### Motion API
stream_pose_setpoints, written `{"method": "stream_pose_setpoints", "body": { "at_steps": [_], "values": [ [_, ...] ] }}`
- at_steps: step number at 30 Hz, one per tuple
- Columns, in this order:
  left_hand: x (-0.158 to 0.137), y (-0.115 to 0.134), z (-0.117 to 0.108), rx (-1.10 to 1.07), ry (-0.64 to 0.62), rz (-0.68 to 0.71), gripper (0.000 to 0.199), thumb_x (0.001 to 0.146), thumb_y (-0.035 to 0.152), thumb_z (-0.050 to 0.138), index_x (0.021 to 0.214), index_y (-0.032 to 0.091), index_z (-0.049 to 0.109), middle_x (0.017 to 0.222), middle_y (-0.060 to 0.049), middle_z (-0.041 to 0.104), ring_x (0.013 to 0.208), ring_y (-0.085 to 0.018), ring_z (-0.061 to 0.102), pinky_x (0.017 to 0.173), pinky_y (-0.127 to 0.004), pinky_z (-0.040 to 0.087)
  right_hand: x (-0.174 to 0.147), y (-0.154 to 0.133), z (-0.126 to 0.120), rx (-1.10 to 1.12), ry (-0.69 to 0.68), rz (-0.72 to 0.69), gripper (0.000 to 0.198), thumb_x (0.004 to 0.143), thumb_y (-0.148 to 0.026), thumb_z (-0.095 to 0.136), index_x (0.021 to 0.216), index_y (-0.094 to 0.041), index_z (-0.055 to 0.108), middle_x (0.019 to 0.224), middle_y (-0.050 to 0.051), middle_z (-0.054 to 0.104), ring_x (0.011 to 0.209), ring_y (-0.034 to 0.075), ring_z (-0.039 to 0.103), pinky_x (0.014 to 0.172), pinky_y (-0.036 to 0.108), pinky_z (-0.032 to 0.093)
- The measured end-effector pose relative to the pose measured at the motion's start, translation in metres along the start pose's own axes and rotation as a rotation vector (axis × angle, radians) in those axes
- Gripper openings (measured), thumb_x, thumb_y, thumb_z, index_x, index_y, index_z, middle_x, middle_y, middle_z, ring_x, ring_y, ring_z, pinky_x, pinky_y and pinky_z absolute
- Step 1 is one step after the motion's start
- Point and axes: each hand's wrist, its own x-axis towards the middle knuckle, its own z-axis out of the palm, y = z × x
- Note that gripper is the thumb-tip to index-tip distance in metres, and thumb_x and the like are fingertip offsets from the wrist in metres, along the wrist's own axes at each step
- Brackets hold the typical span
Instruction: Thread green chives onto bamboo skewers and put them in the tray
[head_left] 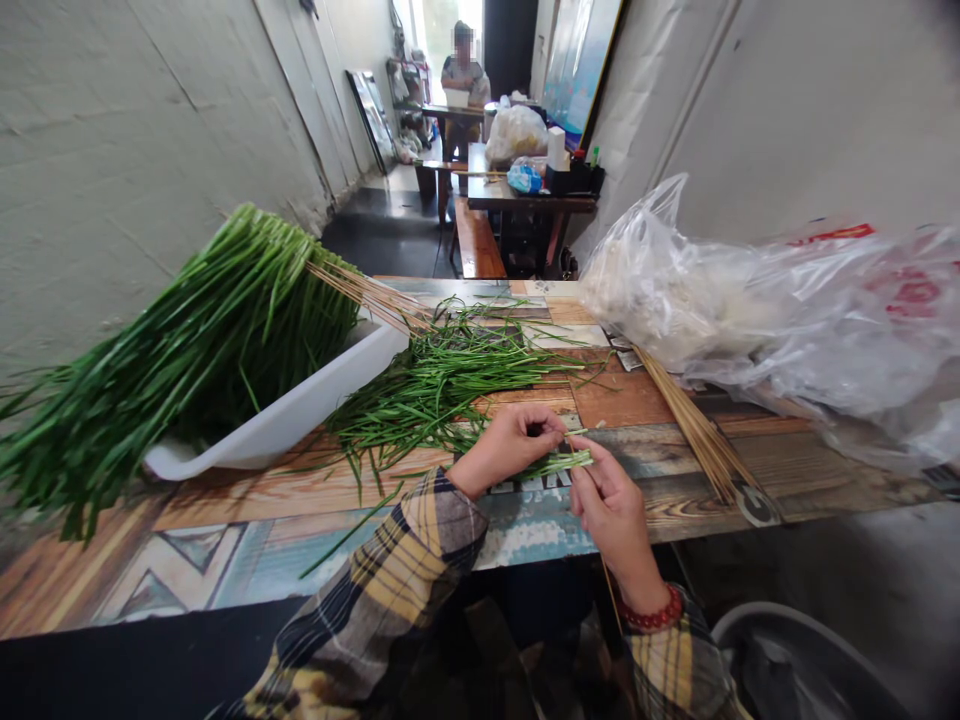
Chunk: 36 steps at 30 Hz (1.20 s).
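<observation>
Near the front edge of the table my two hands almost meet. My left hand [516,445] is closed in a pinch on a green chive, its pale end reaching toward the other fingers. My right hand [616,508] grips a thin bamboo skewer [609,588], which sticks out below the palm. A small bunch of chives [564,462] with pale cut ends lies at the right fingertips; the skewer's tip is hidden there. Beyond my left wrist spreads a loose pile of chives [457,375].
At left, a white tray [300,420] carries a big heap of skewered chives [255,300]. Bare skewers [686,425] lie right, beside clear plastic bags [750,310]. A grey basin [810,650] stands below, right. Farther back are a bench [478,240], another table and a seated person [463,75].
</observation>
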Motion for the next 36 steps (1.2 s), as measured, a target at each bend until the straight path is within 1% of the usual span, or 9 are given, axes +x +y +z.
{"method": "stream_pose_setpoints", "body": {
  "at_steps": [8,13,15,19,24,28,32,36],
  "values": [
    [-0.0009,0.0044,0.0000,0.102,0.020,0.043,0.013,0.077,0.016,0.056,0.072,0.009,0.066,0.067,-0.002,0.061,0.062,-0.009,0.051,0.059,-0.019,0.040,0.0000,0.0029,-0.0004,0.001,-0.037,0.047,0.038,0.088,-0.035,0.051,0.121,-0.017,0.055,0.048,-0.006,0.048,0.039,0.010,0.043,0.039,0.020,0.034],
    [-0.0003,0.0036,0.0008,0.118,0.051,0.026,0.012,0.076,0.017,0.057,0.070,0.010,0.066,0.069,-0.003,0.064,0.066,-0.010,0.054,0.063,-0.020,0.043,-0.0004,0.0012,-0.0002,0.011,-0.032,0.051,0.051,0.088,-0.035,0.051,0.135,-0.015,0.044,0.047,-0.006,0.049,0.038,0.010,0.042,0.039,0.021,0.035],
    [0.0002,0.0020,0.0011,0.113,0.060,0.009,0.011,0.075,0.018,0.058,0.070,0.010,0.065,0.068,-0.002,0.063,0.065,-0.010,0.054,0.062,-0.020,0.043,-0.0007,-0.0007,0.0002,0.012,-0.024,0.049,0.056,0.088,-0.034,0.051,0.140,-0.016,0.039,0.047,-0.007,0.049,0.038,0.010,0.042,0.039,0.021,0.035],
    [0.0009,-0.0002,0.0013,0.113,0.057,0.009,0.011,0.075,0.018,0.059,0.069,0.011,0.064,0.066,-0.001,0.062,0.062,-0.009,0.053,0.060,-0.019,0.041,-0.0013,-0.0047,0.0007,0.005,-0.017,0.046,0.061,0.087,-0.032,0.051,0.144,-0.019,0.034,0.047,-0.008,0.048,0.038,0.010,0.041,0.040,0.021,0.037],
    [0.0009,-0.0002,0.0010,0.172,0.043,0.078,0.012,0.076,0.016,0.057,0.066,0.011,0.062,0.066,-0.001,0.061,0.063,-0.009,0.052,0.062,-0.019,0.041,-0.0006,-0.0046,0.0008,-0.012,-0.003,0.043,0.061,0.085,-0.030,0.051,0.143,-0.018,0.036,0.046,-0.007,0.049,0.038,0.010,0.042,0.040,0.022,0.038],
    [0.0005,0.0008,0.0006,0.210,0.021,0.097,0.013,0.077,0.015,0.057,0.065,0.012,0.061,0.065,0.000,0.061,0.063,-0.009,0.052,0.063,-0.020,0.041,0.0001,-0.0031,0.0015,0.022,-0.007,0.052,0.059,0.086,-0.031,0.052,0.141,-0.017,0.037,0.046,-0.007,0.048,0.037,0.011,0.042,0.040,0.022,0.038],
    [-0.0002,0.0015,0.0002,0.233,0.005,0.115,0.014,0.078,0.014,0.056,0.066,0.012,0.062,0.066,0.000,0.062,0.065,-0.010,0.054,0.065,-0.020,0.041,0.0006,-0.0036,0.0026,0.104,-0.022,0.074,0.057,0.087,-0.035,0.052,0.138,-0.017,0.036,0.045,-0.008,0.046,0.036,0.010,0.040,0.038,0.022,0.035],
    [-0.0003,-0.0010,0.0002,0.241,-0.011,0.133,0.013,0.079,0.015,0.057,0.067,0.012,0.063,0.068,-0.001,0.063,0.066,-0.010,0.055,0.066,-0.021,0.041,0.0004,-0.0055,0.0033,0.147,-0.021,0.097,0.051,0.087,-0.038,0.054,0.131,-0.018,0.039,0.046,-0.009,0.047,0.035,0.009,0.037,0.037,0.021,0.031]
  ]
}}
